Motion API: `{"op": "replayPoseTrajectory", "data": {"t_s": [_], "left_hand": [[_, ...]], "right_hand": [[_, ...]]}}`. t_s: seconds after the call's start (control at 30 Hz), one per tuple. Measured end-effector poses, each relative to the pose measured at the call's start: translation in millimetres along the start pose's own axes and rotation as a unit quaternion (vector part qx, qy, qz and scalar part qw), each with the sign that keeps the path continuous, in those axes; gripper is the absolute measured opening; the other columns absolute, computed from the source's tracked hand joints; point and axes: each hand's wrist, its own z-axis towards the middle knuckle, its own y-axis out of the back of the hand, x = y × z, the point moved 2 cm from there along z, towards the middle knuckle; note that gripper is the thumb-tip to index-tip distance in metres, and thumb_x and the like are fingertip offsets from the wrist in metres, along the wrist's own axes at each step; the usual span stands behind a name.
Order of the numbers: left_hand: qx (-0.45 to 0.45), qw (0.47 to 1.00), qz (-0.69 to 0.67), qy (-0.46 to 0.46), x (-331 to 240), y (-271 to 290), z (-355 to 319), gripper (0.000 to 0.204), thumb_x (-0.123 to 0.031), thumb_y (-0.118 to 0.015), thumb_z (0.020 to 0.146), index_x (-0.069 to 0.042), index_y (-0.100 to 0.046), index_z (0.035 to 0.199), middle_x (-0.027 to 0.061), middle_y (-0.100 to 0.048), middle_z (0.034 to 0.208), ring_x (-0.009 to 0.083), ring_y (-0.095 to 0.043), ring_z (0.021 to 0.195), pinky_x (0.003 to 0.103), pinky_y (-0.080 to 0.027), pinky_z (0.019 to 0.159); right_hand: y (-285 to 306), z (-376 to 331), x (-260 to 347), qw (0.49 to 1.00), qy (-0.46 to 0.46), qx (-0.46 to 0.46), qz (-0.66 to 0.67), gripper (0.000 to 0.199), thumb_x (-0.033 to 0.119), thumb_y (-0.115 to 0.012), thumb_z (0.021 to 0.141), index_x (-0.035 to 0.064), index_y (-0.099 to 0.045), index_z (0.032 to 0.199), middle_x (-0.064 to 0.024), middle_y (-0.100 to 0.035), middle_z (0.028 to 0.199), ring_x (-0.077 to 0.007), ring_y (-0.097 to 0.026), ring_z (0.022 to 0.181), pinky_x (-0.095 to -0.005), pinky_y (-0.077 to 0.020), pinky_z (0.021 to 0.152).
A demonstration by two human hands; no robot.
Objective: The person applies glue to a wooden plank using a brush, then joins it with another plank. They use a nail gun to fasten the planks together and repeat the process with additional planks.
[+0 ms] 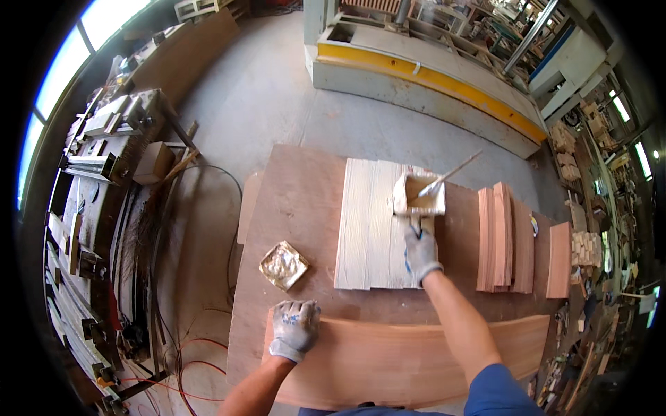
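Loosely curled left hand (296,327) over board (402,353), right hand (422,255) forward

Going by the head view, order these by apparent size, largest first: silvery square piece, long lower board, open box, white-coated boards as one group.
1. Long lower board
2. White-coated boards together
3. Open box
4. Silvery square piece
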Motion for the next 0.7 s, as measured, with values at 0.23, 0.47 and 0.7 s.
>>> {"op": "replayPoseTrajectory", "data": {"t_s": [0.23, 0.47, 0.7], "left_hand": [[-0.001, 1.0, -0.005, 0.004, -4, 2, 6, 0.012, -0.023, -0.068, 0.098, -0.012, -0.073, 0.097, 0.0102, -0.074, 0.088, 0.0333, -0.07, 0.087, 0.05, -0.05, 0.087], [0.028, 1.0, 0.0, 0.009, -4, 9, 7, 0.012, -0.022, -0.067, 0.095, -0.013, -0.065, 0.087, 0.0135, -0.07, 0.085, 0.0367, -0.067, 0.084, 0.052, -0.049, 0.083], [-0.024, 0.999, -0.021, 0.008, -3, -1, 2, 0.012, -0.022, -0.067, 0.096, -0.012, -0.067, 0.09, 0.0101, -0.073, 0.088, 0.0336, -0.069, 0.087, 0.05, -0.049, 0.087]], "right_hand": [[-14, 134, 115, 0.991, -0.121, -0.008, 0.056, 0.039, 0.039, -0.066, 0.104, 0.0102, -0.061, 0.079, -0.0011, -0.056, 0.061, -0.0144, -0.05, 0.043, -0.036, -0.0387, 0.038], [40, -4, 101, 0.986, -0.129, 0.009, 0.1, 0.037, 0.046, -0.071, 0.102, 0.0151, -0.06, 0.085, 0.0051, -0.045, 0.058, -0.009, -0.039, 0.041, -0.0315, -0.0325, 0.036], [95, -194, 51, 0.97, -0.229, 0.047, 0.061, 0.037, 0.038, -0.071, 0.104, 0.0145, -0.051, 0.084, 0.0049, -0.045, 0.06, -0.0072, -0.039, 0.043, -0.0286, -0.0312, 0.036]]}}
